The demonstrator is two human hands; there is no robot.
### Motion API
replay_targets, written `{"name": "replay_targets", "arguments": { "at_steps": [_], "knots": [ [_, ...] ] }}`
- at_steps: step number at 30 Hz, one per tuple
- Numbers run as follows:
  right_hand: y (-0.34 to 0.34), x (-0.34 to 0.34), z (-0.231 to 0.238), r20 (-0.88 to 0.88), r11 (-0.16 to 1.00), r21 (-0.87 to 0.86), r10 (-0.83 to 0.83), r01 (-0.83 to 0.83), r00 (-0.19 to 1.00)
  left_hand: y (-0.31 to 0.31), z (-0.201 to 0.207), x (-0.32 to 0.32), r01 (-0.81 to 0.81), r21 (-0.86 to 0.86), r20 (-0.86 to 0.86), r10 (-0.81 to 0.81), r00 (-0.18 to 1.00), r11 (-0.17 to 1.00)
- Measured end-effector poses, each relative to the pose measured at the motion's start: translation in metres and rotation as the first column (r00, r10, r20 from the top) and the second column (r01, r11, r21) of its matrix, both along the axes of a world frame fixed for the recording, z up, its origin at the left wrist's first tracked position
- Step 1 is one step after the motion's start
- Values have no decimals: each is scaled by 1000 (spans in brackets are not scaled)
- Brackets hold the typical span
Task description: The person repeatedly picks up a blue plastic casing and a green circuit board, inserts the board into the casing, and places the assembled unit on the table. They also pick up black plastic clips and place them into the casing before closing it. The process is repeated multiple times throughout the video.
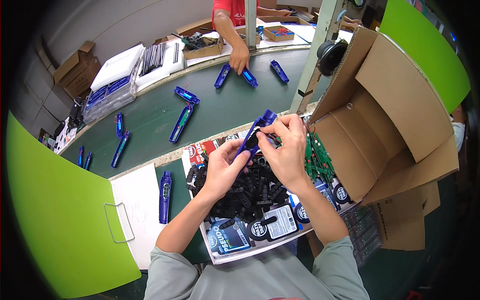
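My left hand (pixel 224 167) grips a long blue plastic housing (pixel 256 131) from below, tilted up toward the right. My right hand (pixel 286 150) pinches a small black part against the housing's open side near its middle. Both hands hover over a pile of several small black plastic parts (pixel 247 192) lying in a shallow printed tray (pixel 235 245). Another blue housing (pixel 165 196) lies flat on the bench to my left.
A dark green conveyor belt (pixel 150 120) carries several blue housings. Across it, another person's hand (pixel 240 60) rests by two housings. A large open cardboard box (pixel 395 115) stands at right, green circuit boards (pixel 316 160) beside it. A green panel (pixel 60 215) is at left.
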State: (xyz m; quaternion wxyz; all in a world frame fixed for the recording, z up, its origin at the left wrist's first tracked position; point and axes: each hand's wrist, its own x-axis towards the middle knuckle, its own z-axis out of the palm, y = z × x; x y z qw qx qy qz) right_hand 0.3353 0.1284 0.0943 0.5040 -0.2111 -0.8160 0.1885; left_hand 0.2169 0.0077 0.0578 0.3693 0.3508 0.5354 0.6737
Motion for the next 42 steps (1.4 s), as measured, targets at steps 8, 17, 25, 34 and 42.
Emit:
{"name": "replay_targets", "arguments": {
  "at_steps": [8,17,25,34,42],
  "knots": [
    [-6,16,4,31,981,-147,-123,126,992,10,-8,16,-267,46,-398,263,879,963],
    [43,63,14,15,829,-497,304,-256,953,3,10,20,-177,7,-252,173,952,984],
    [51,87,-72,583,991,38,84,-130,808,-17,4,4,-173,-22,-48,172,984,985],
    [45,39,-72,792,983,-84,164,-162,588,-23,-6,7,-153,-58,11,154,988,987],
    [43,53,-58,766,930,-274,365,-245,529,-27,-14,7,-138,-49,27,139,990,989]
  ]
}}
